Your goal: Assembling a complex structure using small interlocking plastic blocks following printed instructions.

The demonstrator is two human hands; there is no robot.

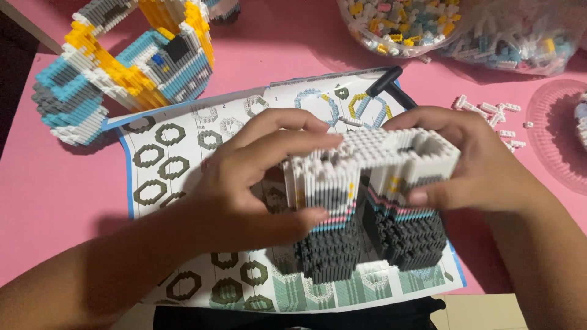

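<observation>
A tall block model of tiny bricks, white on top, with thin pink and blue bands and dark grey at the bottom, stands on an instruction sheet. My left hand grips its left side, fingers over the white top and thumb against the front. My right hand holds the right side, fingers curled over the top and thumb pressing the front. The model has two leg-like columns with a gap between them.
A finished curved piece in blue, yellow, white and grey lies at the upper left. Clear bags of loose bricks sit at the top right, with scattered white bricks and a clear round tray nearby. A black tool rests on the sheet.
</observation>
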